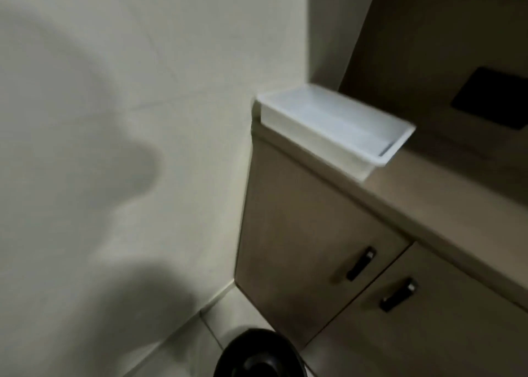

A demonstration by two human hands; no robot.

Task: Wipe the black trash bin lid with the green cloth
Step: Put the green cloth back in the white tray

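Observation:
The round black trash bin lid (258,353) shows at the bottom edge of the head view, standing on the tiled floor beside the cabinet; its lower part is cut off by the frame. Neither of my hands is in view. No green cloth is visible. The picture is blurred by motion.
A beige cabinet (288,256) with two dark door handles (360,263) stands to the right of the bin. A white plastic tray (334,128) sits on the countertop's left end, against the pale wall (128,119). A black rectangle (494,99) lies at the far right of the counter. My shadow falls on the wall.

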